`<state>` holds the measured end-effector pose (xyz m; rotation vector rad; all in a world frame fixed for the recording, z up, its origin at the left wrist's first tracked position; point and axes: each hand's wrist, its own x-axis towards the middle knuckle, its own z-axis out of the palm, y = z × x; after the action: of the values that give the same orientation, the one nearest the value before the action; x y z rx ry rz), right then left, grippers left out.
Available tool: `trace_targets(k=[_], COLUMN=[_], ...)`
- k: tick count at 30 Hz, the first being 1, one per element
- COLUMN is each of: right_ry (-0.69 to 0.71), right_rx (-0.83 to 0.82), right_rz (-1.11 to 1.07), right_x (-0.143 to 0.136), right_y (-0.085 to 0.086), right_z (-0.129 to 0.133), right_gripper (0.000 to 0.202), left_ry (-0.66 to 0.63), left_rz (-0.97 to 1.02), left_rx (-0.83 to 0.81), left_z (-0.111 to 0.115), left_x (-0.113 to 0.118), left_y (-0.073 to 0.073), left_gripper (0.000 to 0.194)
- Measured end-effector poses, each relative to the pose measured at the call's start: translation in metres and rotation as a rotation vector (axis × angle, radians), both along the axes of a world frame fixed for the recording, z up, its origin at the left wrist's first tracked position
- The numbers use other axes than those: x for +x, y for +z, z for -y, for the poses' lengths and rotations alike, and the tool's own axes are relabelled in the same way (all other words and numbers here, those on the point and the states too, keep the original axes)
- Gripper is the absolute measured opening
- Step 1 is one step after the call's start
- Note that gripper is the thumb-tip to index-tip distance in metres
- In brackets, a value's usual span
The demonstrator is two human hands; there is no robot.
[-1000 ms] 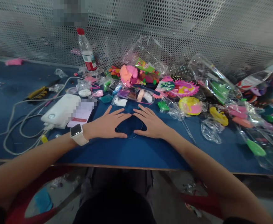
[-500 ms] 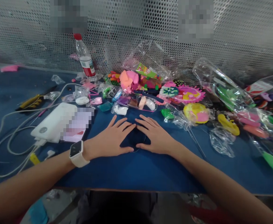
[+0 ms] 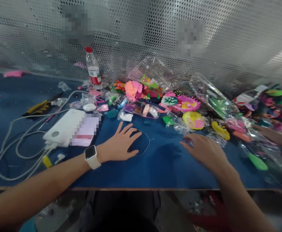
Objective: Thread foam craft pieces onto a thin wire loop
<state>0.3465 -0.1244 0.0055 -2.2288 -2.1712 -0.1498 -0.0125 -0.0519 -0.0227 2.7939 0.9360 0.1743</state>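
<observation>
My left hand (image 3: 120, 141) lies palm down on the blue table, fingers spread, with a pale watch (image 3: 92, 157) on the wrist. Beside its thumb and fingertips a thin whitish ring-shaped line (image 3: 148, 141) shows on the tabletop; I cannot tell whether it is drawn or a thread, and the hand covers its left part. Over the table to the right hangs my right hand (image 3: 205, 151), with its shadow below. Its fingers are loosely bent, thumb apart, and no held thing shows. Nearest to it are a clear crumpled wrapper (image 3: 182, 125) and a yellow-and-pink clay disc (image 3: 193, 120).
A power bank (image 3: 65, 127), phone (image 3: 86, 130) and cables lie left. Behind stand a bottle (image 3: 93, 69) and colourful clay pieces (image 3: 133, 90) in plastic. A yellow-black tool (image 3: 38, 108) lies far left. Another person's hand (image 3: 273, 137) reaches in at right.
My right hand has lifted away from beside the left one and moved right, uncovering the ring-shaped line. My left hand stays spread on the table. Another person's hand has appeared at the right.
</observation>
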Motion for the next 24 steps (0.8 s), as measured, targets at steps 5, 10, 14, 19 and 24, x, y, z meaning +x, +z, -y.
trace_targets(k=[5, 10, 14, 19, 24], right_ry=[-0.145, -0.200, -0.249, -0.275, -0.322], right_rx=[-0.178, -0.144, -0.165, -0.161, -0.109], right_rz=[-0.072, -0.145, -0.090, -0.009, -0.010], right_x=[0.066, 0.072, 0.058, 0.053, 0.064], right_y=[-0.013, -0.016, -0.012, -0.006, 0.002], right_z=[0.006, -0.007, -0.014, -0.014, 0.000], right_gripper=[0.034, 0.021, 0.017, 0.024, 0.018], left_ry=[0.016, 0.030, 0.047, 0.058, 0.068], left_rz=[0.044, 0.116, 0.217, 0.251, 0.250], left_rx=[0.026, 0.040, 0.065, 0.070, 0.067], left_z=[0.001, -0.005, -0.011, -0.016, -0.017], left_x=[0.001, 0.004, 0.006, 0.004, 0.004], left_y=[0.003, -0.003, -0.010, -0.013, -0.013], left_gripper=[0.057, 0.046, 0.040, 0.038, 0.038])
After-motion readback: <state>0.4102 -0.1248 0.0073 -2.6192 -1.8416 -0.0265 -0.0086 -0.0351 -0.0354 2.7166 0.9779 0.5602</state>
